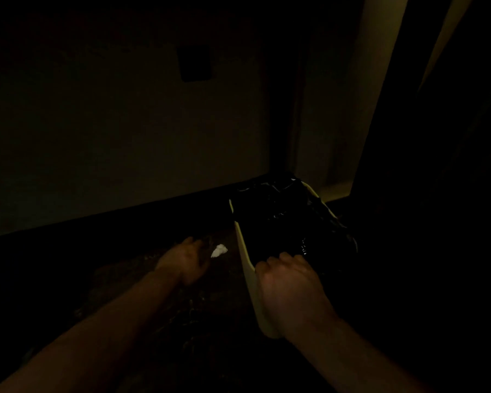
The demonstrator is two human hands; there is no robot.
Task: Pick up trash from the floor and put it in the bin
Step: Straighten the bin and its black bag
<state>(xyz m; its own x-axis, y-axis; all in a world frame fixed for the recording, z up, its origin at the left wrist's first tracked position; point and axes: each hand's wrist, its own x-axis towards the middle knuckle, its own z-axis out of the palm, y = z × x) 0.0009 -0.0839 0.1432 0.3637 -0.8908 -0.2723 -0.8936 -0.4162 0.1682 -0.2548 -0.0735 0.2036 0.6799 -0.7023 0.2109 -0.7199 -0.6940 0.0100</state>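
The scene is very dark. A cream bin (247, 268) lined with a black plastic bag stands on the floor at centre right. My right hand (291, 287) grips the bin's near rim, fingers curled over the edge. A small white crumpled scrap of trash (219, 250) lies on the dark floor just left of the bin. My left hand (186, 260) reaches down beside the scrap, fingers apart and a short way from it, holding nothing that I can see.
A pale wall (125, 143) with a dark baseboard runs behind the bin. A dark rectangular plate (194, 63) sits on the wall. A lighter door frame or corner (360, 109) rises at the right. The floor is dark and patterned.
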